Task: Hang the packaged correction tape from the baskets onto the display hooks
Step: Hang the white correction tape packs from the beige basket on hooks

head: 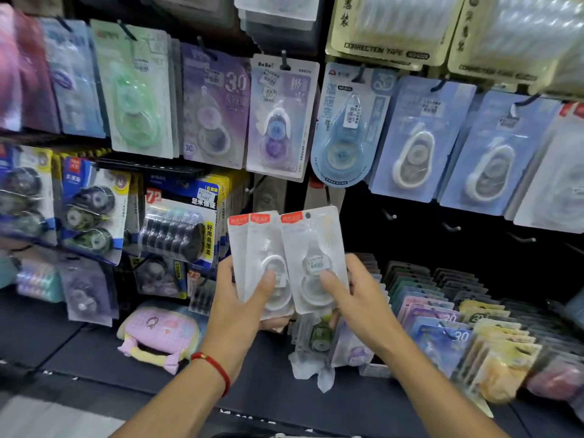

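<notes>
Here both hands (pixel 240 298) grip packs (pixel 313 248).

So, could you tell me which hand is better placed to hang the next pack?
Probably the right hand: it pinches a single pack apart from the left hand's stack, with bare hooks up to its right.

Dark shelf (pixel 94 349) under pastel pouch (pixel 158 335)

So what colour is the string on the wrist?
Red. The bracelet on the left wrist shows plainly in the head view.
</notes>
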Tool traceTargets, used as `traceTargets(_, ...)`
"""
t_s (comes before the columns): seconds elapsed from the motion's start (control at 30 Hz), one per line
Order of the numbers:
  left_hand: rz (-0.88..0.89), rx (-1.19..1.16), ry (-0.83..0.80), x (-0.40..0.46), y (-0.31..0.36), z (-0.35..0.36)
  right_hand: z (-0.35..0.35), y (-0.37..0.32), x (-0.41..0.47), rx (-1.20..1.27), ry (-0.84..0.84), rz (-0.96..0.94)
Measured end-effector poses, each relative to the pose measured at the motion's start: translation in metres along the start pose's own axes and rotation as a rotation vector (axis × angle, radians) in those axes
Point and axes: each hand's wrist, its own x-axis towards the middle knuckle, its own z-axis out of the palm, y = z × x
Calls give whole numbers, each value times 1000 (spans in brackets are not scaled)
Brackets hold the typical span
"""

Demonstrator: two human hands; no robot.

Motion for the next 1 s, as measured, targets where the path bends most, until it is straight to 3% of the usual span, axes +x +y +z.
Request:
traceTargets(0.17,19,37,11,-2,2,-3,-3,6,3,80,148,52)
traceTargets(0.43,46,82,0,-3,2,-1,1,6,6,185,177,22)
traceTargets(0.6,55,86,14,-2,2,-4,5,12,8,104,309,31)
traceTargets(0.83,66,91,2,-4,1,-3,4,20,20,502,119,362)
traceTargets(1.0,59,108,-35,-7,1,4,1,15,16,288,22,333)
